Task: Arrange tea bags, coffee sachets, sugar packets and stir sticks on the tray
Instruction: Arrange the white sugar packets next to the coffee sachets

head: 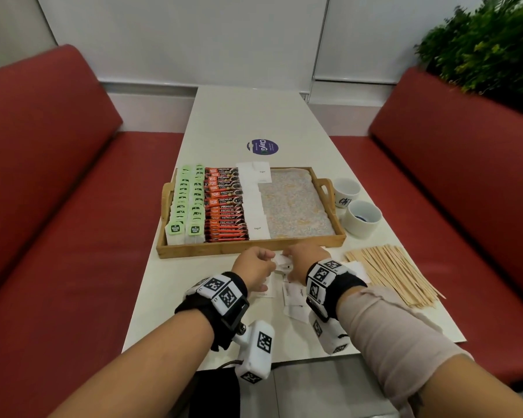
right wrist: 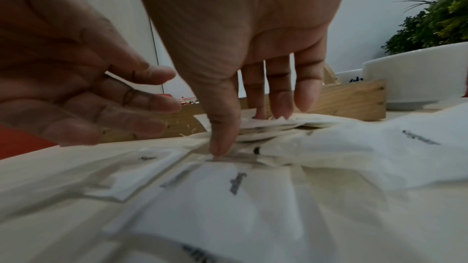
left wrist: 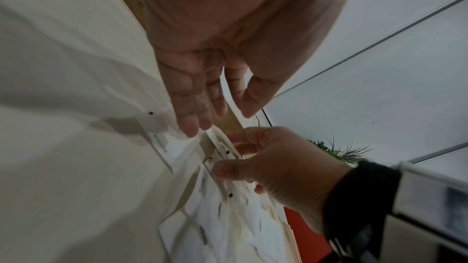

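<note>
Right hand point(right wrist: 228, 47) grip pinching sugar packets point(right wrist: 266, 125), left hand point(right wrist: 76, 87) grip relaxed beside them

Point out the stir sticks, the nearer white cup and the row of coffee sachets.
stir sticks point(head: 394, 274), head view, middle of the pile on the table.
nearer white cup point(head: 363, 219), head view, its outer wall.
coffee sachets point(head: 224, 203), head view, middle of the orange row in the tray.

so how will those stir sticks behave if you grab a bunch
The stir sticks look thin, flat and wooden, so probably light and fairly stiff. Flat, they likely won't roll, but the loose fanned pile may slide apart. Being so thin, they could snap if bent.
</note>
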Available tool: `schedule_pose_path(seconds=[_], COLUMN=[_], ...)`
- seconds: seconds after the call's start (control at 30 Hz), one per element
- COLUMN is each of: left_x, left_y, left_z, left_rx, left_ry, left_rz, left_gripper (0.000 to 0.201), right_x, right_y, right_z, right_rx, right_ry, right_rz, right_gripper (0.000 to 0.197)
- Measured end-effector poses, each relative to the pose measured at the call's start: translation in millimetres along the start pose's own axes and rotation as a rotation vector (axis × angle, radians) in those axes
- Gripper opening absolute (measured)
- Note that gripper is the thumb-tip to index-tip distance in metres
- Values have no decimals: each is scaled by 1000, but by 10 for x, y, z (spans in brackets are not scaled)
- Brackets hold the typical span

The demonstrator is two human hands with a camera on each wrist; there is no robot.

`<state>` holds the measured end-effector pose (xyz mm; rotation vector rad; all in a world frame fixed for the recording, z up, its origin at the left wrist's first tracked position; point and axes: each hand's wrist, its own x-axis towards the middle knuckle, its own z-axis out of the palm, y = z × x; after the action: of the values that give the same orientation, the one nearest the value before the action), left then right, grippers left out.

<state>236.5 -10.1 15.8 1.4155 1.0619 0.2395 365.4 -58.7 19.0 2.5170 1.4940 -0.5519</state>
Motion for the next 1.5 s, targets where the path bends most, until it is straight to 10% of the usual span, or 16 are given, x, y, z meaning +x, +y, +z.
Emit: schedule_pose_path(seconds=[0.67, 0.97, 1.5], left_x=[29, 36, 211], left_y=[-15, 37, 166], left_z=[-57, -92, -218], left_rx=[-94, -416, -597], left_ry=[-6, -114, -194], left_rz=[-22, -146, 87], left_gripper=[16, 48, 29], right_x=[-85, -141, 90], right_y=[-2, 77, -36], right_z=[-41, -278, -362], right_rx=[-307, 174, 842], right_ry=[167, 306, 208], right_rz=[-184, -66, -168], right_gripper=[23, 16, 11])
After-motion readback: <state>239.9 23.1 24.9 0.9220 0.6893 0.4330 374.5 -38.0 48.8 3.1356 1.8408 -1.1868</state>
